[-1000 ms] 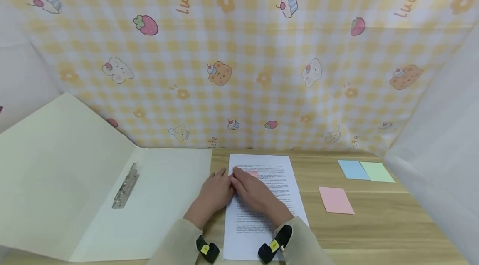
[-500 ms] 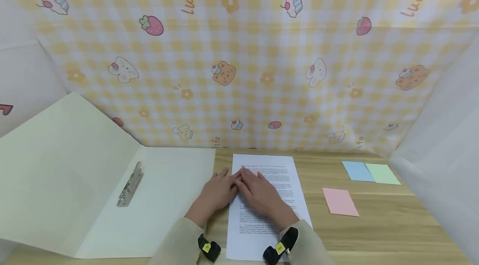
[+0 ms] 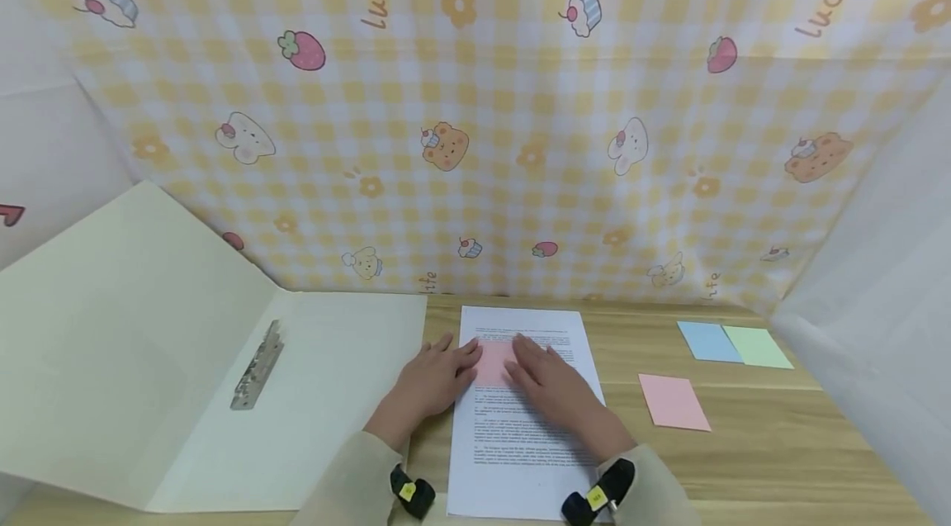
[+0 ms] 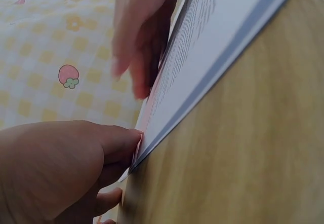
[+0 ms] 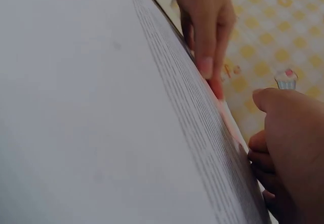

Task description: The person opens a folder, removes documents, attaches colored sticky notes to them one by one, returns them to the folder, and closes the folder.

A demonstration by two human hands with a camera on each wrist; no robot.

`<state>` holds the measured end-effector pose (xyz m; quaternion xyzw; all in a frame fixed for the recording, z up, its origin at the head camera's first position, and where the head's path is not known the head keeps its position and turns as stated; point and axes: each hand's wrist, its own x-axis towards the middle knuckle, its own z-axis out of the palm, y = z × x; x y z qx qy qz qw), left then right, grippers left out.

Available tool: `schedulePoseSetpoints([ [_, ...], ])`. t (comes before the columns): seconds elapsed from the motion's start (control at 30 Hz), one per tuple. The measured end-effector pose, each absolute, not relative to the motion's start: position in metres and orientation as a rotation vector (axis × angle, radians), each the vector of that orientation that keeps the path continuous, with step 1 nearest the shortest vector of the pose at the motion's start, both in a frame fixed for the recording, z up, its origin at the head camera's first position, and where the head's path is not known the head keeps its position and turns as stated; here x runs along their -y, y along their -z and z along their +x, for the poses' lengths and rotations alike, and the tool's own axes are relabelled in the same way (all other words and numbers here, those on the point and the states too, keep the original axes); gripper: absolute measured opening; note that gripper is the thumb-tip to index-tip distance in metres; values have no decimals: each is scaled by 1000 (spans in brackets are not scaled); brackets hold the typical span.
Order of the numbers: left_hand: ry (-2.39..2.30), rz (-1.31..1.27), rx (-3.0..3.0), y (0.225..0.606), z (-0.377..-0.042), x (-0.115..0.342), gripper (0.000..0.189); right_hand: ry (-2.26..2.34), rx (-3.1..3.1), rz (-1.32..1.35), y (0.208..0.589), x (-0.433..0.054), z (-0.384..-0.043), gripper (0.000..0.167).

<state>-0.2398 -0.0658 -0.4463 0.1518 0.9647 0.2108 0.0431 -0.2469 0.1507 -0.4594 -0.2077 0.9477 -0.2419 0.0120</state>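
Note:
A pink sticky note (image 3: 491, 366) lies flat on the upper part of a printed white sheet (image 3: 486, 497), over the text. My left hand (image 3: 431, 378) rests at the sheet's left border, its thumb and fingertips touching the note's left edge. On the note's right side, the fingers of my right hand (image 3: 555, 390) lie relaxed across the edge. Seen from the left wrist, the left thumb (image 4: 124, 138) presses the note's end, and the right hand (image 4: 144, 31) is slightly blurred. The right wrist view shows the right hand (image 5: 293, 143) low over the printed lines.
An open cream folder (image 3: 334, 402) with a metal clip (image 3: 257, 369) fills the left side. To the right lie a pink sticky note pad (image 3: 674, 402), a blue one (image 3: 709, 341) and a green one (image 3: 758, 346). A checked curtain (image 3: 490, 138) hangs behind the wooden table (image 3: 758, 452).
My right hand has slid right across the pink note, away from my left hand, uncovering most of the note. The left hand has stayed at the note's left edge.

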Motion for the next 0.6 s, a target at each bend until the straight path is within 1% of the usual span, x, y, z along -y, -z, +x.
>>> schedulePoseSetpoints([
  [0.13, -617, 476, -2954, 444, -239, 65, 46, 812, -2977, -683, 465, -163, -246, 59],
  [0.33, -631, 479, -2934, 443, -238, 65, 47, 889, -2971, -724, 470, -165, -244, 60],
  [0.43, -665, 469, -2903, 442, -237, 66, 48, 941, -2950, -650, 470, -165, -244, 60],
  [0.6, -682, 469, -2878, 440, -235, 65, 50, 1291, -2873, -518, 466, -170, -241, 56],
])
